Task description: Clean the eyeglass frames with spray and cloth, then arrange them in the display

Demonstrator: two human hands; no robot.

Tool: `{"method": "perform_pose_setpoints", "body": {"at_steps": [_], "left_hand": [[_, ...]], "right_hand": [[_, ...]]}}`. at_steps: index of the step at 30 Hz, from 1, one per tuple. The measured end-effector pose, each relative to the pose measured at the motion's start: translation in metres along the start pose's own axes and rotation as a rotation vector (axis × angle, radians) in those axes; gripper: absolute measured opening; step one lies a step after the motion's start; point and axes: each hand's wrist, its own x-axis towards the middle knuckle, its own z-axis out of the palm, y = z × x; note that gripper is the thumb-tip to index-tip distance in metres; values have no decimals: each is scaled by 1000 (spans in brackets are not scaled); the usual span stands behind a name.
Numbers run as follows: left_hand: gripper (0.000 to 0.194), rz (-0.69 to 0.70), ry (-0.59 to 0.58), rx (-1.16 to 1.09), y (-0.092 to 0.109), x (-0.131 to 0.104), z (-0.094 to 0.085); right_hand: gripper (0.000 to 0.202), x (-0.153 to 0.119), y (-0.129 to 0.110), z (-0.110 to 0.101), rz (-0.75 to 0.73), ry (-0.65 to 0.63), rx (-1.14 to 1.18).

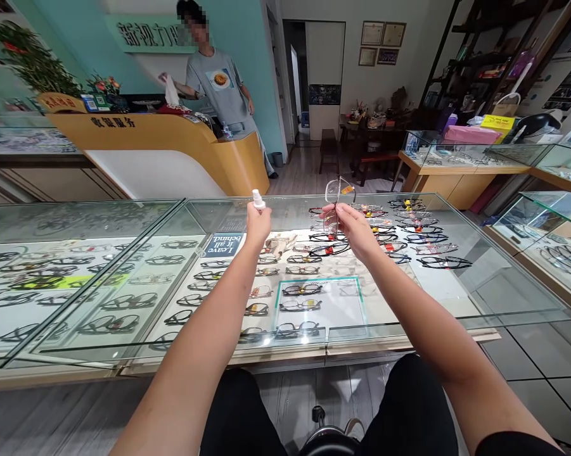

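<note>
My left hand (258, 221) is wrapped round a small spray bottle, whose white nozzle (257, 197) sticks up above the fingers. The bottle's body is hidden in the hand. Between the fingertips of my right hand (350, 223) is a pair of eyeglasses (333, 192), held up on end with a small orange tag on it. Both hands are above the glass top of a display case (390, 316). Rows of eyeglasses (302, 290) show beneath them. A beige cloth (281, 244) lies near my left hand, close to a blue printed card (222, 245).
More glasses lie in the case on the left (52, 282) and along the right side (568, 259). A person (218, 82) stands behind the yellow counter (171, 130), holding a white cloth (172, 92). A dark bench (329, 150) is farther back.
</note>
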Motion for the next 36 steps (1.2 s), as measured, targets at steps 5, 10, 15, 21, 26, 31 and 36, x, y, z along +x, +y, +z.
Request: {"method": "perform_pose_setpoints", "body": {"at_steps": [5,10,15,21,26,31,36], "left_hand": [[14,-31,13,80,-15,11,-6],[15,-50,-4,146,-24,15,-6],[13,-44,-21,174,-26,15,-6],[67,11,195,237,-4,-7,-4],[44,441,230,271,29,-32,-12],[37,390,-457,568,30,-34,-17],[48,291,-685,690,16,-25,-16]], "right_hand": [[49,1,3,0,-2,0,11],[48,3,7,-1,-8,3,23],[48,3,6,0,-6,-5,19],[49,-2,-7,4,13,-11,8],[47,-6,-15,7,9,-15,25],[47,-6,-14,6,19,-8,25],[44,-6,-12,4,20,-12,33]]}}
